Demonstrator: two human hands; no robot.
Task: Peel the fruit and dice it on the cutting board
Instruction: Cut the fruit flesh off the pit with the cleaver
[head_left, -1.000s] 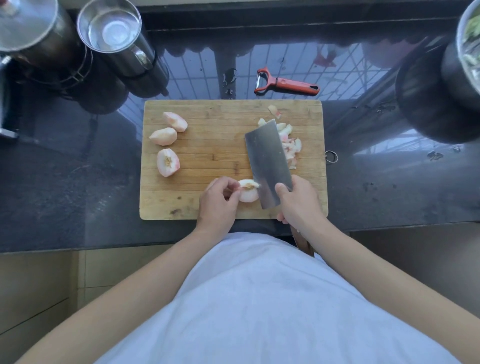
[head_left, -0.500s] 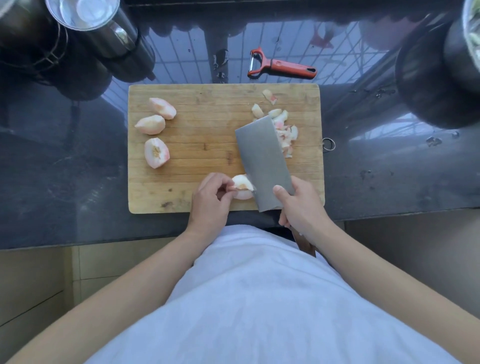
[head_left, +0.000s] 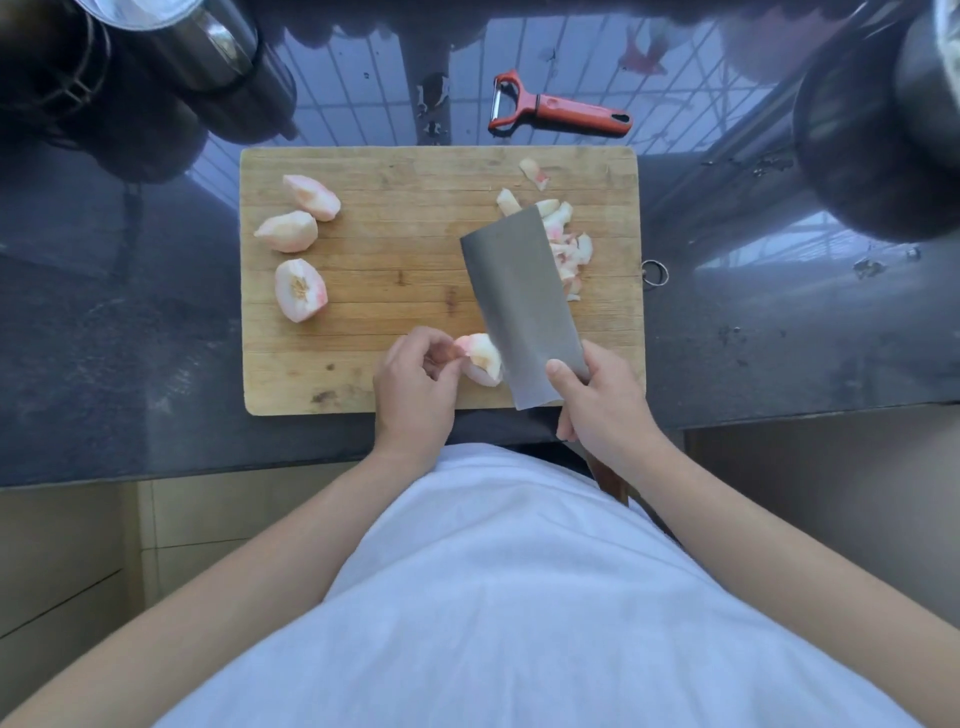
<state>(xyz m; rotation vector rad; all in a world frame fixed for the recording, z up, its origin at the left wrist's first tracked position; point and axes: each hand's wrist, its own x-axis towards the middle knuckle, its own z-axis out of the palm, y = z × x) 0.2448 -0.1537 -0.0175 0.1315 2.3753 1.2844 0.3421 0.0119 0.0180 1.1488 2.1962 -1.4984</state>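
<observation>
Wooden cutting board (head_left: 395, 171) tells the story: a diced peach pile (head_left: 563, 244) at its right, 3 peeled wedges (head_left: 291, 231) at its left waiting. Left hand (head_left: 410, 384) fingers pinch a wedge (head_left: 480, 358) near the front edge, right hand (head_left: 602, 400) grips the cleaver (head_left: 514, 296). Roughly a quarter diced.

No readable text, labels, brands or numbers on anything.

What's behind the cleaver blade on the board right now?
Past the cleaver, a pile of diced fruit shows along its right edge on the cutting board. The blade covers part of the pile, so its full extent cannot be seen.
</observation>
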